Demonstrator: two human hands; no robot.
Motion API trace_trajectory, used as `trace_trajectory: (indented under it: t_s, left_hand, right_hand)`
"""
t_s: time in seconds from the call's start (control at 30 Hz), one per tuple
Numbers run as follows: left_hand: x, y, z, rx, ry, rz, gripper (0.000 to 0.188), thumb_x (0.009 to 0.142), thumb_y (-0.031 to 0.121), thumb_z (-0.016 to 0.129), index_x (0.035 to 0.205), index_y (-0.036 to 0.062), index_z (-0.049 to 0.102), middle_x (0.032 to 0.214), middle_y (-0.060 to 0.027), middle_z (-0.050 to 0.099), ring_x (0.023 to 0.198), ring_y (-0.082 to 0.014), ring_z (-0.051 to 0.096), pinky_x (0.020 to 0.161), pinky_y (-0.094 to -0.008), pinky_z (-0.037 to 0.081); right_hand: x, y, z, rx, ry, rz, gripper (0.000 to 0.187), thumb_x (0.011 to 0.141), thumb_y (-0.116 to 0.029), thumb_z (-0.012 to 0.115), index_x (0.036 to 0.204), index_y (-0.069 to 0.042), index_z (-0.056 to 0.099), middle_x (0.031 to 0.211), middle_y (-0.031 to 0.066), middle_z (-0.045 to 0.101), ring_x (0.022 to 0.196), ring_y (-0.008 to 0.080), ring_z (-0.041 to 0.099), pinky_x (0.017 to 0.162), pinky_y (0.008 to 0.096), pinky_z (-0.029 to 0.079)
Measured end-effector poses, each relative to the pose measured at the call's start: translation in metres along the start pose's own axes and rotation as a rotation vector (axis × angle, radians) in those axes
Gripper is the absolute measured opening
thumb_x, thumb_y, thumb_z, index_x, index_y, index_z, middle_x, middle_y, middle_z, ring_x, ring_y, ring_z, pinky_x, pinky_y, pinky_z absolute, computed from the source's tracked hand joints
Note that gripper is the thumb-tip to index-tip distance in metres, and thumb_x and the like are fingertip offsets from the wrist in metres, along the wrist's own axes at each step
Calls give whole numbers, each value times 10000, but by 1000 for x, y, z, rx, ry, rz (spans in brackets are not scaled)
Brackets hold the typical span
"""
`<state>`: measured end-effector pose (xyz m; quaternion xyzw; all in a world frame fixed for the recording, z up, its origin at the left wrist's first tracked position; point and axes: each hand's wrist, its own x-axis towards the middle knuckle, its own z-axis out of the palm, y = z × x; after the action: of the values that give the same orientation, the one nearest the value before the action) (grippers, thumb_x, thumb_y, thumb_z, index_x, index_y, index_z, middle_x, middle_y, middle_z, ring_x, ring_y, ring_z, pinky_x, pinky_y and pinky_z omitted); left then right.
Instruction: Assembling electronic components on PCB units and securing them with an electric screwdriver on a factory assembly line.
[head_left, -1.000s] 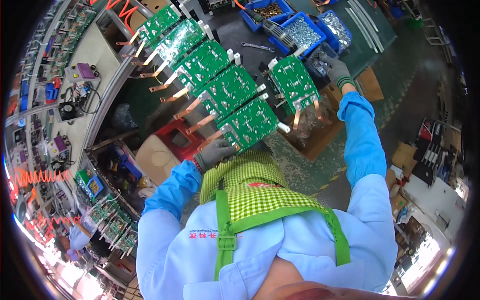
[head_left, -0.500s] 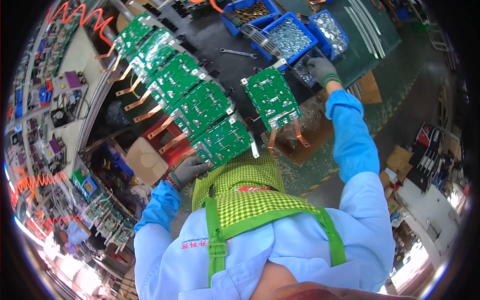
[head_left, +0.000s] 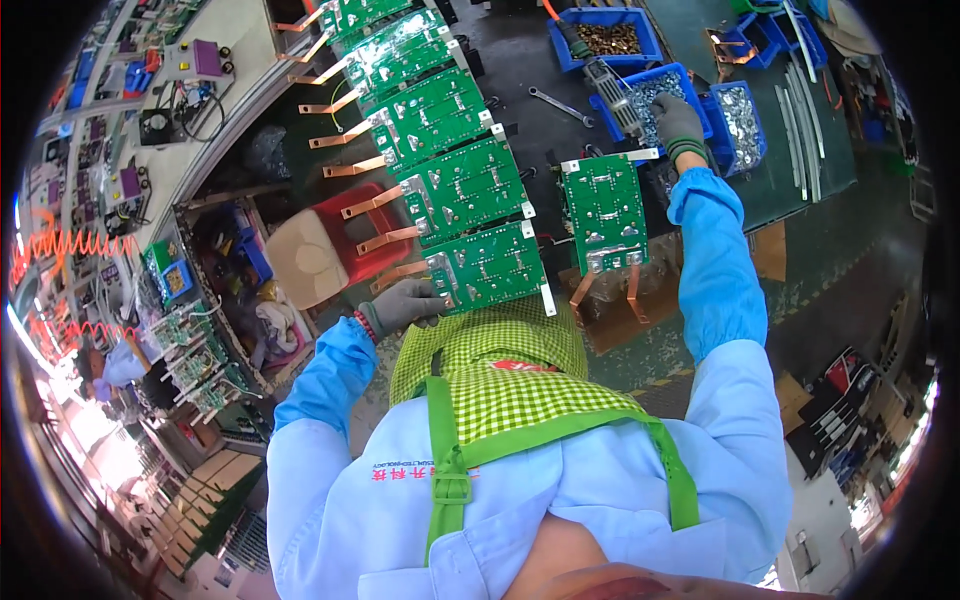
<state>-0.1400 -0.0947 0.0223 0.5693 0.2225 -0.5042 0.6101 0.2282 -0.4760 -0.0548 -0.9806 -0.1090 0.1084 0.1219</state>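
My left hand (head_left: 408, 304), in a grey glove, has its fingers closed at the lower left corner of the nearest green circuit board (head_left: 488, 268). That board ends a slanting row of several similar boards, with copper strips (head_left: 388, 240) sticking out on the left. My right hand (head_left: 677, 122), also gloved, reaches into a blue bin of small silvery metal parts (head_left: 648, 95). Its fingers are bent down among the parts, and whatever they hold is hidden. A separate circuit board (head_left: 605, 205) lies between my hands, two copper strips (head_left: 637, 295) pointing toward me.
A grey hand-held power tool (head_left: 612, 98) leans by the bins. Nearby are a wrench (head_left: 562, 106), a blue bin of brass-coloured parts (head_left: 608, 40) and another bin of silvery parts (head_left: 740, 125). Long metal strips (head_left: 800, 130) lie at right. A red stool (head_left: 365, 235) stands left.
My right hand has moved from a smaller bin of dark parts into the neighbouring blue bin of silvery parts. My left hand stays at the board's corner. The whole view has shifted and turned.
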Motion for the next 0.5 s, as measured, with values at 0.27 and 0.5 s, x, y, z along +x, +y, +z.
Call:
trace_trajectory:
  t_s: [0.27,0.5]
  left_hand:
    - [-6,1,2,0,38,-21,249,857,256,607,969,33,605,696,-11,599,611,-57,552,533,-212,444]
    - [-4,-4,1,-3,43,51,225,860,237,590,935,25,598,713,-30,600,607,-73,560,560,-209,470]
  right_hand:
    - [6,-7,19,-44,-105,109,268,797,-188,521,1037,-92,593,1001,220,602,949,386,570,824,459,448]
    - [0,5,3,13,91,61,214,806,-270,576,965,-135,621,917,185,627,880,378,591,763,443,466]
